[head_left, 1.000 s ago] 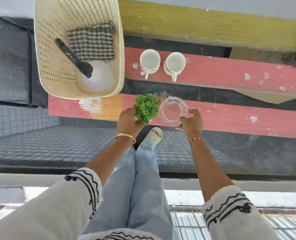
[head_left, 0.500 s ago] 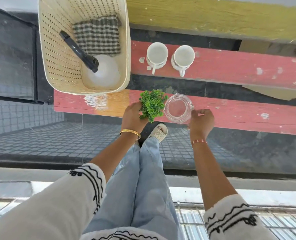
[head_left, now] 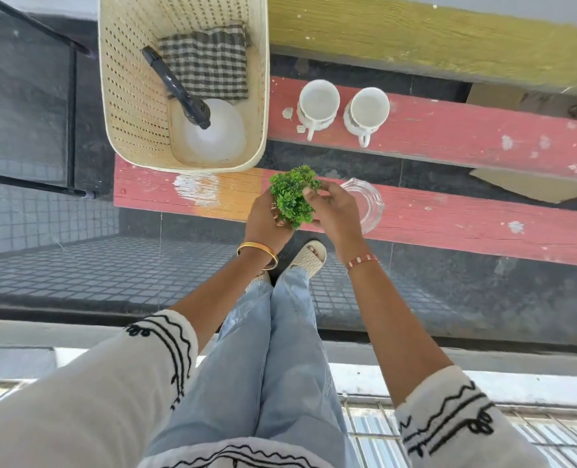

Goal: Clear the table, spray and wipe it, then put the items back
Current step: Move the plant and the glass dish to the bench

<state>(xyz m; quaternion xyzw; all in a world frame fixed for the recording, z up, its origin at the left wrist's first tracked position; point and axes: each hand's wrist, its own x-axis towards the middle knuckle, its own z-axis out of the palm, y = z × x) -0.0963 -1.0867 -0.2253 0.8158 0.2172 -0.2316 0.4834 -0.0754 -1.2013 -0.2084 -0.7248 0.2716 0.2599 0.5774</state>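
I saw the green plant gripped by both hands, left hand and right hand, just beside the glass jar on the red surface. Beyond the jar stood two white cups; a basket held a spray bottle and a checked cloth.

Basket at left with bottle and cloth inside, two cups to its right.

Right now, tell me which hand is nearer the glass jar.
Right. The right hand lies over the glass jar, covering its near-left side while its fingers touch the plant. The left hand holds the plant from the other side, farther from the jar.
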